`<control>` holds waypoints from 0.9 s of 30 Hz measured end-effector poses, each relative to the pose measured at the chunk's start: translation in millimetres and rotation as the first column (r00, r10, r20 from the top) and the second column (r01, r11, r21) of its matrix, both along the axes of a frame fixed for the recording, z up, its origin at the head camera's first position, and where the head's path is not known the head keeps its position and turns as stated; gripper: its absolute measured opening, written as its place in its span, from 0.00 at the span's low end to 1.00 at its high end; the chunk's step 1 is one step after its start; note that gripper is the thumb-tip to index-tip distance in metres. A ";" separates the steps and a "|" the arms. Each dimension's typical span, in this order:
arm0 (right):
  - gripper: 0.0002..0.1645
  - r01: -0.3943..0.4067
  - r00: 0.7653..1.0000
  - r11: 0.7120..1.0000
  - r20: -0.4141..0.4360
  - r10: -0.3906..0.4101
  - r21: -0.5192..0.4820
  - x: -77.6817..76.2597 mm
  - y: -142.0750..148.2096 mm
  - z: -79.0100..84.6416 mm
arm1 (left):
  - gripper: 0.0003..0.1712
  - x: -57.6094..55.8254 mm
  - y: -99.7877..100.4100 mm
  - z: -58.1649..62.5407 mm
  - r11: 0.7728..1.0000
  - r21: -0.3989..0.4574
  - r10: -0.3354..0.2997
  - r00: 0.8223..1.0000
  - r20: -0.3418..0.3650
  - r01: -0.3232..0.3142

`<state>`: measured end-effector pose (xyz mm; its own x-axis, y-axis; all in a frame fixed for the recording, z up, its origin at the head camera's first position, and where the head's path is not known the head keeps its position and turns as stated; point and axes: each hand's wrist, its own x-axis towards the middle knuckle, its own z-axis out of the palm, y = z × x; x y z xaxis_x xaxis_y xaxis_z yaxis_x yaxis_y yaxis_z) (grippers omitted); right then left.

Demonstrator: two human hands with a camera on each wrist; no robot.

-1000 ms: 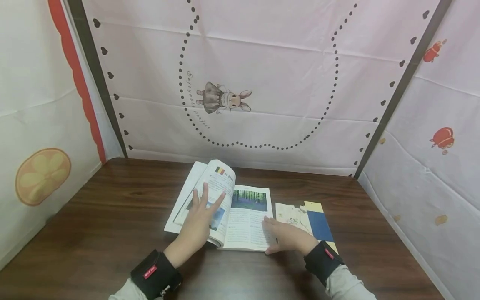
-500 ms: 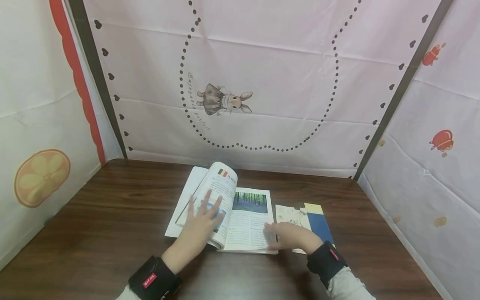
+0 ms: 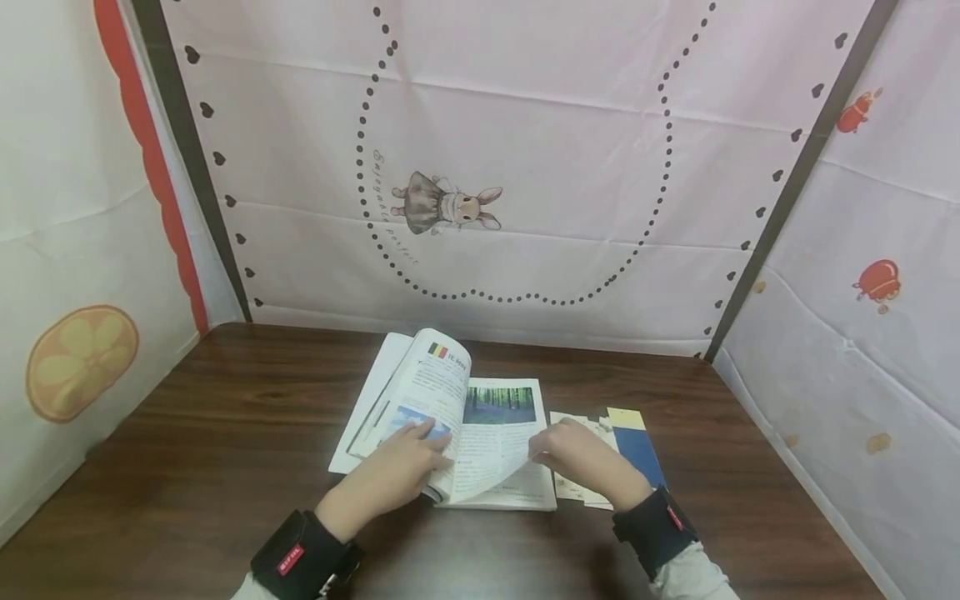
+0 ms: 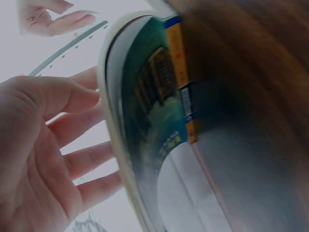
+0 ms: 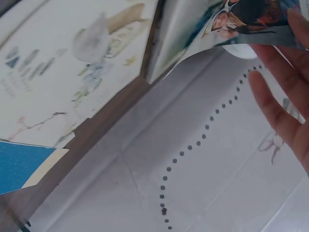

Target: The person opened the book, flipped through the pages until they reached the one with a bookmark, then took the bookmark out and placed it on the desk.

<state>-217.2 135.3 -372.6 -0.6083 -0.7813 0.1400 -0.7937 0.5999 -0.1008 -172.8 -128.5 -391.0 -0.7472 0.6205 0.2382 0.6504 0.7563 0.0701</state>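
An open book lies on the wooden table, its left-hand pages curling up in a thick bulge. My left hand rests on those pages with fingers extended. In the left wrist view, the fingertips of my left hand touch the page edges, and the book's spine shows beyond. My right hand pinches the outer edge of a right-hand page, whose lower part bends up off the pages under it. The right wrist view has my right hand at that lifted page, which carries a colour picture.
Right of the book lie cream printed cards and a blue and yellow card, partly behind my right hand and wrist. Patterned cloth hangs along the back and both sides of the table.
My right hand has taken hold of the right-hand page and lifted its lower edge. My left hand has lowered toward the bottom of the left-hand pages, its fingers less spread.
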 end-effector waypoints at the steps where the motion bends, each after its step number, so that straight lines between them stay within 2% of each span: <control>1: 0.06 -0.005 1.000 1.000 -0.010 0.005 -0.011 -0.5 -0.9 1.5 | 0.14 -0.1 0.6 0.9 1.000 0.006 0.010 1.000 0.005 -0.010; 4: 0.06 -0.012 0.998 1.000 -0.060 0.010 -0.027 -1.1 -4.9 5.0 | 0.11 -0.6 3.4 3.5 0.999 0.027 0.033 0.999 0.010 -0.033; 6: 0.07 -0.020 0.990 1.000 -0.139 0.017 -0.018 -0.8 -7.6 6.1 | 0.08 -1.4 6.4 5.6 0.999 0.038 0.035 0.999 -0.003 -0.035; 8: 0.08 -0.031 0.969 0.999 -0.245 0.025 -0.020 -0.3 -10.6 7.4 | 0.07 -2.0 10.0 7.9 0.997 0.050 0.053 0.999 -0.003 -0.053; 11: 0.10 -0.062 0.921 0.996 -0.389 0.030 -0.070 0.2 -15.4 10.3 | 0.17 -2.8 18.2 11.3 0.990 0.062 0.123 0.992 0.024 -0.124; 13: 0.10 -0.097 0.893 0.988 -0.448 0.033 -0.121 0.4 -19.4 13.1 | 0.28 -2.9 24.7 11.4 0.979 0.046 0.199 0.979 0.042 -0.201; 15: 0.11 -0.134 0.878 0.977 -0.477 0.039 -0.166 0.3 -23.3 15.0 | 0.34 -3.0 31.7 9.0 0.964 0.009 0.266 0.963 0.044 -0.267; 18: 0.10 -0.164 0.861 0.966 -0.508 0.041 -0.201 0.1 -28.8 16.4 | 0.36 -3.6 41.4 3.6 0.941 -0.064 0.331 0.943 -0.021 -0.332; 21: 0.09 -0.170 0.850 0.959 -0.527 0.027 -0.226 0.0 -32.2 17.0 | 0.28 -4.0 48.4 0.1 0.927 -0.080 0.358 0.928 -0.106 -0.367; 24: 0.12 -0.154 0.863 0.946 -0.505 -0.011 -0.284 -0.3 -32.2 16.8 | 0.17 -4.9 51.0 -0.6 0.922 -0.033 0.377 0.913 -0.159 -0.386; 27: 0.18 -0.077 0.907 0.937 -0.414 -0.076 -0.340 -1.5 -27.1 14.6 | 0.14 -7.0 49.7 1.5 0.914 0.080 0.405 0.904 -0.137 -0.397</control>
<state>-218.7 108.3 -358.0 -0.4335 -0.6388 0.6356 -0.8077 0.5882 0.0401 -179.7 -78.7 -389.6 -0.8844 0.2607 0.3871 0.2989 0.9534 0.0406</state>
